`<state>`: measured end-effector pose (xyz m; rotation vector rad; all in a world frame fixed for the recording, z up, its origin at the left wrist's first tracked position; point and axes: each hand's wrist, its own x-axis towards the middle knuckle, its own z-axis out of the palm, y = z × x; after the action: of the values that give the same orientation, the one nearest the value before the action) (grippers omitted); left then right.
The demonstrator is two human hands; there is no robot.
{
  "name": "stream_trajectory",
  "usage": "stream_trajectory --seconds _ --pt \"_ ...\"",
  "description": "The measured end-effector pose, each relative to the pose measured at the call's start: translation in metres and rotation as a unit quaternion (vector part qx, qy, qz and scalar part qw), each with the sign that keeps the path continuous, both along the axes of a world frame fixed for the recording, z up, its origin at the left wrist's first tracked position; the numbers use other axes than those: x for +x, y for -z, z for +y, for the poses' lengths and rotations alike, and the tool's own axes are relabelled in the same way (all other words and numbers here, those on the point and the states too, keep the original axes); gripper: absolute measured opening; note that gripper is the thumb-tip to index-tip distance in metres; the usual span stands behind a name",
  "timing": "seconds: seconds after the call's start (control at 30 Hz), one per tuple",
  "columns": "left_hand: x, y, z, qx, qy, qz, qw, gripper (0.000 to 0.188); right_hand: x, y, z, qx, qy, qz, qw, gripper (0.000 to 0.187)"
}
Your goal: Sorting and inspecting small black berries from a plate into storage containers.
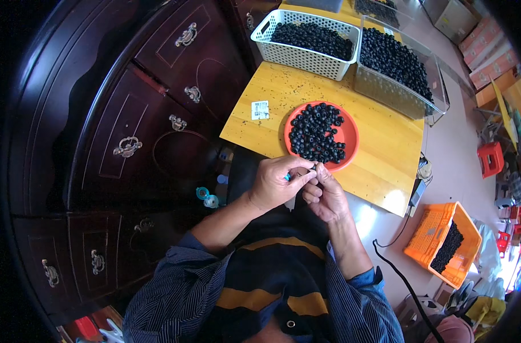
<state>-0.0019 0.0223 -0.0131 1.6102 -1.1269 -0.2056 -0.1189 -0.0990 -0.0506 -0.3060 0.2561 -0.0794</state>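
Just in front of the red bowl, both of my hands meet with their fingertips together. My left hand (276,182) is closed, and a bit of a teal thing (288,177) shows between its fingers; its kind is hidden. My right hand (329,197) is closed in a pinch on a small black part (314,168), mostly covered by the fingertips. Right behind the hands, the round red bowl (352,136) stands on the yellow wooden table (380,160). It holds many small black ring-like parts (317,131), with some of its right side bare.
A white perforated basket (303,57) and a clear bin (394,91), both full of black parts, stand at the table's back. Black crumbs and a white label (260,110) lie nearby. Dark drawers (129,131) line the left. An orange crate (426,234) stands right, near a black cable (406,280).
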Motion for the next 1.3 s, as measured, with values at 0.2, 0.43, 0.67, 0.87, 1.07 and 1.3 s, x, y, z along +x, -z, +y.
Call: stream_trajectory --seconds 0.2,0.43,0.67,0.87,1.07,1.3 --pt "0.017 -0.01 0.007 0.067 0.038 0.011 0.997 0.03 -0.004 0.001 -0.005 -0.066 -0.002 -0.01 0.998 0.023" --pt "0.026 -0.028 0.009 0.183 0.138 -0.055 0.972 0.048 -0.013 0.012 -0.018 -0.09 -0.041 -0.082 0.992 0.027" --pt "0.017 -0.028 0.007 0.163 0.142 -0.099 0.971 0.048 -0.014 0.016 -0.02 -0.128 -0.082 -0.095 0.984 0.03" --pt "0.014 -0.022 0.007 0.159 0.124 -0.137 0.97 0.045 -0.015 0.015 -0.022 -0.147 -0.094 -0.094 0.98 0.027" --pt "0.015 -0.016 0.008 0.141 0.102 -0.197 0.965 0.042 -0.014 0.012 -0.021 -0.125 -0.101 -0.066 0.985 0.023" --pt "0.012 -0.016 0.007 0.112 0.08 -0.18 0.974 0.038 -0.013 0.015 -0.017 -0.062 -0.095 -0.067 0.991 0.023"
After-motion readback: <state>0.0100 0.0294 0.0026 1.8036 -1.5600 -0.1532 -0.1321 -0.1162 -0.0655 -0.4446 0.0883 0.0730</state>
